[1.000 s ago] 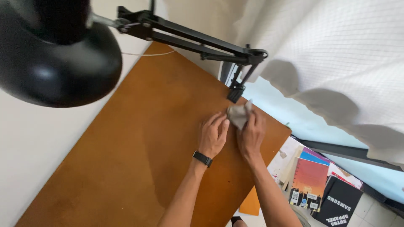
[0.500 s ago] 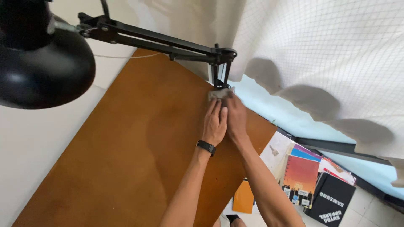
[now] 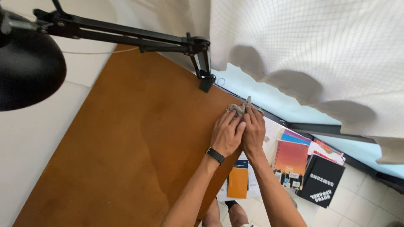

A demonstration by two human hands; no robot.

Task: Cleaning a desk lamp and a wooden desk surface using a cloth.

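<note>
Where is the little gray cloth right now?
The gray cloth sits under both hands' fingertips at the brown table's right edge, below the lamp clamp.

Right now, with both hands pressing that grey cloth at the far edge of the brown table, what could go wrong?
The grey cloth sits right at the table edge under the left hand and right hand; a hard push could send it off onto the books below. The lamp clamp stands close by, so a wide stroke might knock it.
</note>
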